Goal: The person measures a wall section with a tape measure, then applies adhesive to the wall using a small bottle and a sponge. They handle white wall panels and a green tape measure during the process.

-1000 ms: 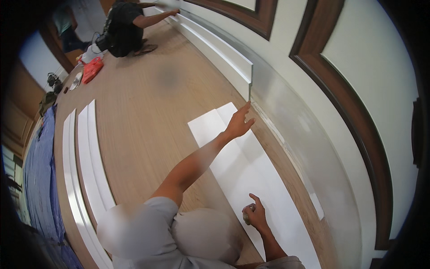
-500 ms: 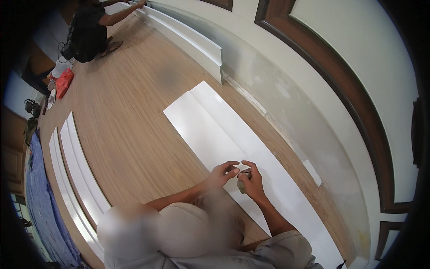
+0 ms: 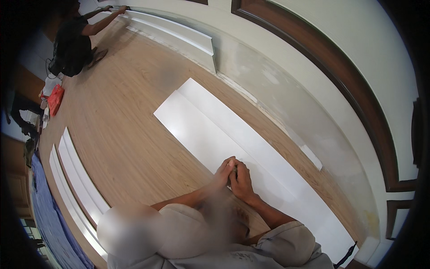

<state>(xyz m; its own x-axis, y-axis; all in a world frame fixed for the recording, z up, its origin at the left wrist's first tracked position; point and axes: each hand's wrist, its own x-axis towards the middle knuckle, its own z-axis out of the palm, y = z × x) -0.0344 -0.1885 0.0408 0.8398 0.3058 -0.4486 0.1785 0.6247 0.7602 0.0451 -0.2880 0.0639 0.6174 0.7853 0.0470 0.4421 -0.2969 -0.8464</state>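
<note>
Both hands meet over a long white panel board [image 3: 192, 116] lying on the wooden floor in front of me. My right hand [image 3: 242, 179] is closed round a small grey-green object [image 3: 234, 172], mostly hidden between my fingers and too covered to identify. My left hand [image 3: 222, 175] is closed against it, thumb and fingers pressed together at its top. Two narrower white moulded strips [image 3: 78, 166] [image 3: 62, 184] lie on the floor to my left, side by side.
A crouching co-worker [image 3: 71, 49] grips a white board [image 3: 170, 31] standing along the wall's foot. At far left are a red bag [image 3: 56, 98], another person's dark legs [image 3: 22, 112] and a blue tarp [image 3: 49, 215]. A wall with brown-framed panels [image 3: 313, 54] curves along the right.
My left hand has drawn back from near the standing board's end and closed with my right hand on the small object. The view has swung, shifting the co-worker leftward in the picture.
</note>
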